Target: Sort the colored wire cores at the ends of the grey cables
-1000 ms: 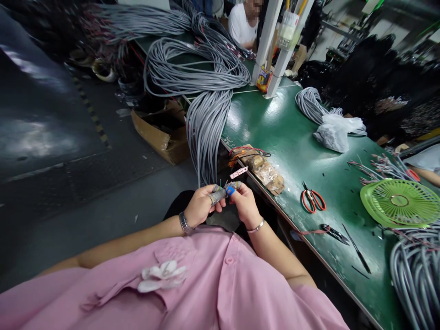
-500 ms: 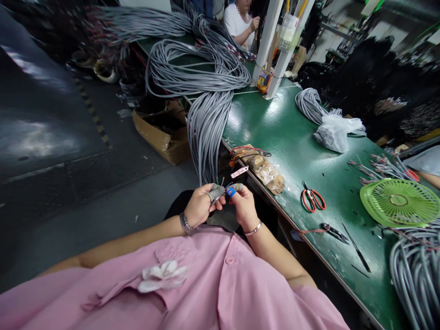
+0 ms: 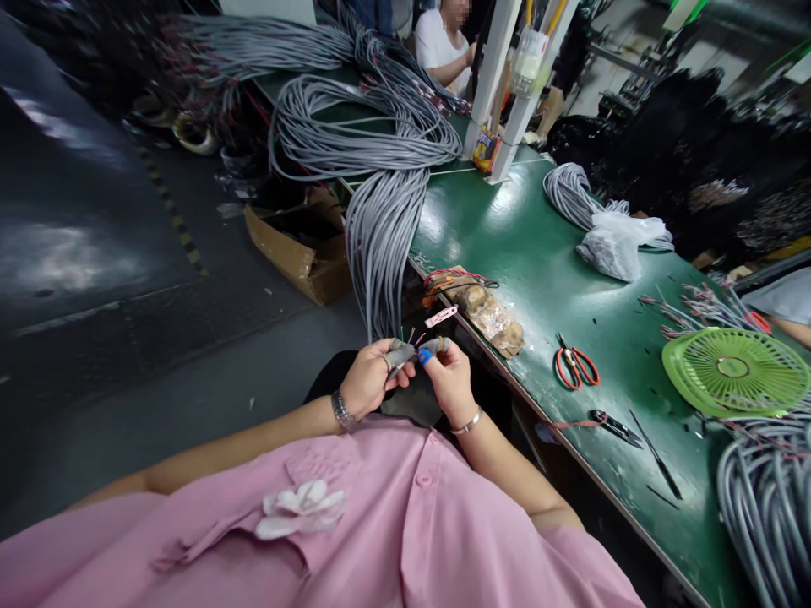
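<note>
A green table (image 3: pixel 487 224) stretches ahead of the hands and off to their right. Beyond the hands, a thick bundle of grey cables (image 3: pixel 386 236) hangs over the table's edge, its lower end reaching down close behind them. A cardboard box (image 3: pixel 285 253) sits on the floor, ahead and to the left of the left hand. Far to the right of the right hand lies a round green grille (image 3: pixel 735 371).

The left hand (image 3: pixel 366 380) is mostly closed, its covered thumb pressing against the fingers with thin wires caught there. The right hand (image 3: pixel 453 382) is drawn in beside it, blue-tipped thumb and forefinger pinched at those same wires.

A wooden block (image 3: pixel 505 331) rests at the table edge, just ahead and right of the right hand. Farther right of that hand lie red-handled scissors (image 3: pixel 571 361), then black snips (image 3: pixel 614 426). A pink tag (image 3: pixel 442 317) is just beyond the right hand. The coloured wires (image 3: pixel 413 336) fan upward between the two hands' fingertips.
</note>
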